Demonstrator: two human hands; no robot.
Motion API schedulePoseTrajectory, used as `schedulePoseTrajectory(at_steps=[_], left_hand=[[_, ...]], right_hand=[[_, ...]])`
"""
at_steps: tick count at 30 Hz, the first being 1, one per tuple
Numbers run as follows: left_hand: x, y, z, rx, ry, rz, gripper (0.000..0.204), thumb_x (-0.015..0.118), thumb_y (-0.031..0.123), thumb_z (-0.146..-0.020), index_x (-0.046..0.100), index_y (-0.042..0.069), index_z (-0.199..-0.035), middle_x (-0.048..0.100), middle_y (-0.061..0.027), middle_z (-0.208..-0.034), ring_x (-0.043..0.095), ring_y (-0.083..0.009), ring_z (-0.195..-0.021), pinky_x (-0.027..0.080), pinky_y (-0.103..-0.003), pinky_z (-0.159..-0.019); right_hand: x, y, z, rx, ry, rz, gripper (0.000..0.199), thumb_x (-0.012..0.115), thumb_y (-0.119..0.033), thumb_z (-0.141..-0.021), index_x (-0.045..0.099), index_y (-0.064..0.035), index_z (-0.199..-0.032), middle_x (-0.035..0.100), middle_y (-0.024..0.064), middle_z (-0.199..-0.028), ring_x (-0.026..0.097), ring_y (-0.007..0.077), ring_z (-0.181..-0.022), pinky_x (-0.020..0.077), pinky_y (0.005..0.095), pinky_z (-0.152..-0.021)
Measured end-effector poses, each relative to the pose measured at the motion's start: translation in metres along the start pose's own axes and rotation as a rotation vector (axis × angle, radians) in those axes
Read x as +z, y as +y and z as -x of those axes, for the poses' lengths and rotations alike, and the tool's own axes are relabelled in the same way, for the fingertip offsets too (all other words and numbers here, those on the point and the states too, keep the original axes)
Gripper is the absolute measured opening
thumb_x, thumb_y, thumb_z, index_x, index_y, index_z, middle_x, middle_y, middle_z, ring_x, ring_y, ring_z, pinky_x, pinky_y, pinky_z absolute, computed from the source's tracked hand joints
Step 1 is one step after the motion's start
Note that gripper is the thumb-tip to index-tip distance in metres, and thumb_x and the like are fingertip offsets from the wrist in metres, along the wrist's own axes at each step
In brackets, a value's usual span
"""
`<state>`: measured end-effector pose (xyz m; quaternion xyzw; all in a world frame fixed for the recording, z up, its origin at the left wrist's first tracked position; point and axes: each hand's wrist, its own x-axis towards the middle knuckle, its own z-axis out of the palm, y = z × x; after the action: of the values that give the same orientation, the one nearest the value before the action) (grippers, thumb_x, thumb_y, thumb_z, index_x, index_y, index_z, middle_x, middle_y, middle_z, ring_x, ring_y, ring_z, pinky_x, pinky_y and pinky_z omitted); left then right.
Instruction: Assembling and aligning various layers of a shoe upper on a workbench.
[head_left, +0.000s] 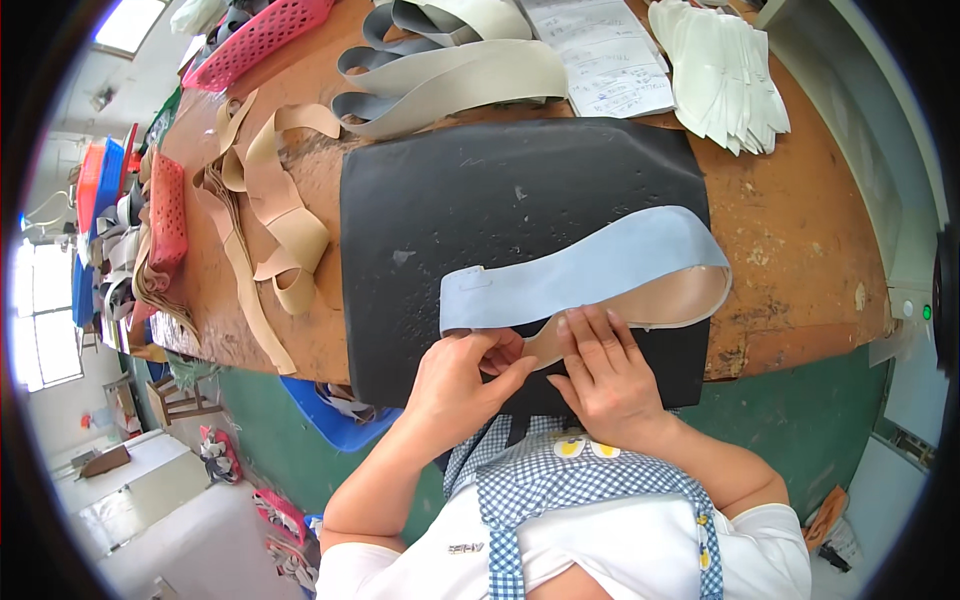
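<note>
A long grey strip (pixel 590 268) with a tan underside lies folded in a loop on a black mat (pixel 480 190) on the wooden table (pixel 800 230). My left hand (pixel 462 375) pinches the strip's near left end between thumb and fingers. My right hand (pixel 600 368) lies flat with its fingers pressing on the tan lower layer of the strip, just beside the left hand.
Tan strips (pixel 270 215) lie piled left of the mat, grey and beige loops (pixel 440 70) behind it. A written sheet of paper (pixel 610 55) and a stack of white cut pieces (pixel 725 70) sit at the back right. Pink perforated baskets (pixel 260 40) stand far left. A blue bin (pixel 335 415) is under the table edge.
</note>
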<state>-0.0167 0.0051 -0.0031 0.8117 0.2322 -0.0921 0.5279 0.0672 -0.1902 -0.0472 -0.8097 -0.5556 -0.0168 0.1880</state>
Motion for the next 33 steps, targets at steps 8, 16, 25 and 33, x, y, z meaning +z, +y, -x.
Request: schedulePoseTrajectory(at_steps=[8, 16, 25, 33], left_hand=[[0.015, -0.002, 0.008, 0.03, 0.132, -0.218, 0.017, 0.075, 0.011, -0.086, 0.07, -0.003, -0.094, 0.07, -0.0114, -0.079, 0.068, -0.0189, -0.07, 0.054, -0.029, -0.067], [0.013, 0.001, 0.006, -0.002, 0.16, -0.232, 0.015, 0.076, 0.009, -0.084, 0.072, -0.004, -0.089, 0.071, -0.0114, -0.071, 0.067, -0.0168, -0.06, 0.053, -0.028, -0.059], [0.012, 0.0, 0.001, -0.063, 0.173, -0.215, 0.015, 0.074, 0.016, -0.081, 0.075, 0.002, -0.087, 0.071, -0.0095, -0.07, 0.068, -0.0212, -0.057, 0.053, -0.032, -0.058], [0.023, -0.009, 0.009, -0.043, 0.289, -0.149, 0.013, 0.073, 0.011, -0.08, 0.073, 0.001, -0.088, 0.07, -0.0093, -0.069, 0.065, -0.0193, -0.054, 0.052, -0.031, -0.056]], right_hand=[[0.001, 0.0, 0.0, -0.002, -0.012, -0.023, 0.055, 0.072, -0.022, -0.083, 0.061, 0.0122, -0.124, 0.053, 0.0265, -0.139, 0.049, 0.0419, -0.133, 0.0374, 0.0525, -0.113], [0.003, 0.002, 0.003, -0.013, -0.005, -0.017, 0.056, 0.073, -0.024, -0.083, 0.062, 0.0114, -0.125, 0.056, 0.0264, -0.136, 0.052, 0.0425, -0.13, 0.0382, 0.054, -0.112], [0.004, 0.002, 0.004, -0.024, -0.033, -0.024, 0.065, 0.075, -0.041, -0.081, 0.064, -0.0031, -0.132, 0.059, 0.0254, -0.128, 0.057, 0.0411, -0.12, 0.0375, 0.0556, -0.112], [0.009, 0.0, 0.008, -0.04, -0.062, 0.041, 0.072, 0.068, -0.055, -0.083, 0.06, -0.0137, -0.141, 0.059, 0.0261, -0.124, 0.055, 0.0419, -0.12, 0.0344, 0.0587, -0.112]])
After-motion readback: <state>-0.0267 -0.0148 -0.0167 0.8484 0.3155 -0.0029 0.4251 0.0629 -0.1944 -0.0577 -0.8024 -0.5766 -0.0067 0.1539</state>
